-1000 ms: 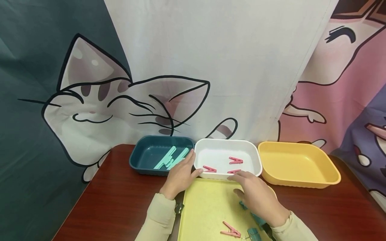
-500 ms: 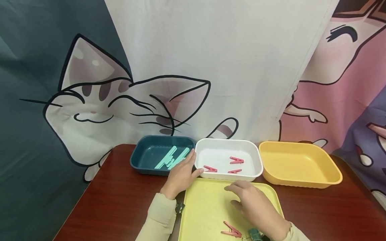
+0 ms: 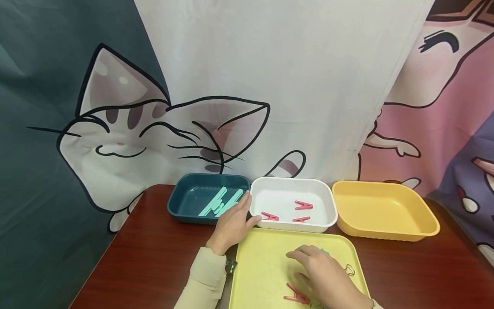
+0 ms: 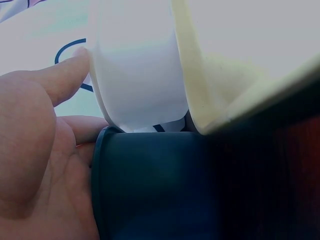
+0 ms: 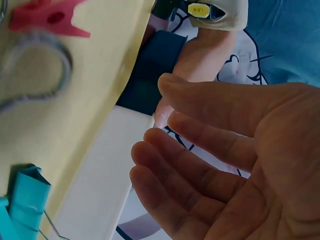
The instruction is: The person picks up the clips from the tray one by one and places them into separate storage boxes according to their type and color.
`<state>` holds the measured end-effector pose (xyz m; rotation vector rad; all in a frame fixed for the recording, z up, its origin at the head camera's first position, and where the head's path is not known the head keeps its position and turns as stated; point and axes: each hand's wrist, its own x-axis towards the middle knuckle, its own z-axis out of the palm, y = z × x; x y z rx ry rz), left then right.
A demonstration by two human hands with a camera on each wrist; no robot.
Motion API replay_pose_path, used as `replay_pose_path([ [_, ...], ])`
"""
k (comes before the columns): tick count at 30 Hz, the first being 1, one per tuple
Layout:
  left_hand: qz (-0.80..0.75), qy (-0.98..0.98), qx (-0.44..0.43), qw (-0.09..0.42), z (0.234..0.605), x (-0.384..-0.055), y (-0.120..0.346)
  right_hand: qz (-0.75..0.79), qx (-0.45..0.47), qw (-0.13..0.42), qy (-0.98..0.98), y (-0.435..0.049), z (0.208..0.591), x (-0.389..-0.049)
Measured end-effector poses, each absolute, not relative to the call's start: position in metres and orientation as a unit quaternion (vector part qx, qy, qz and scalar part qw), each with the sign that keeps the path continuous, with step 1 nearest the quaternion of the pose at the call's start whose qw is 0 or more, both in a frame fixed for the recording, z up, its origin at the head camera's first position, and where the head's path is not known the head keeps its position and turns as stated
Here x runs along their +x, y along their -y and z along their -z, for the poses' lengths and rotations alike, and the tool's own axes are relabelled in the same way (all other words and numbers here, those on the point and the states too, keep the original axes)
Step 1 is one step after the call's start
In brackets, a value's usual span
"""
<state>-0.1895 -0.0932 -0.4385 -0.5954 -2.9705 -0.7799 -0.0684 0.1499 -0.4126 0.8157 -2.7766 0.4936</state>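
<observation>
Printed backdrop (image 3: 293, 77) beyond both hands; red-brown table (image 3: 170, 266) beneath. Yellow tray (image 3: 262, 257) under the right hand, to the left hand's right. Past the hands: orange-yellow basin (image 3: 380, 210), far right; white basin (image 3: 289, 193), middle; dark teal basin (image 3: 189, 197), left.

Right hand (image 3: 326, 274) — a second ago at the white basin's near rim — is now back over the tray, slightly nearer the body than half a second ago. Left hand (image 3: 231, 225) unchanged where the two basins meet, fingers extended, gripping nothing; the left wrist view adds its thumb at the white rim, palm by the dark one. Right wrist view bares the right palm: fingers loosely bent, nothing held.

Two mint clips (image 3: 213, 203) lie just left of the left fingers. Three pink clips (image 3: 303, 205) in the white basin, ahead of the right hand, as half a second ago. Pink clip on the tray (image 3: 296, 294), nearer the body than the right thumb. Teal binder clip (image 5: 30, 200) plain only from the right wrist. Wire loop (image 3: 349, 269) right of the right hand — newly uncovered.
</observation>
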Motion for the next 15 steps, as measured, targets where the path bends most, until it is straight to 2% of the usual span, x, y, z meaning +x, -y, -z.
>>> replay_pose_path([
  [8, 0.249, 0.950, -0.190, 0.009, 0.439, -0.190, 0.094, -0.182, 0.278, 0.051, 0.942, -0.149, 0.421, -0.062],
  [15, 0.251, 0.948, -0.194, 0.011, 0.439, -0.190, 0.095, -0.180, 0.283, 0.030, 0.941, -0.149, 0.430, -0.061],
])
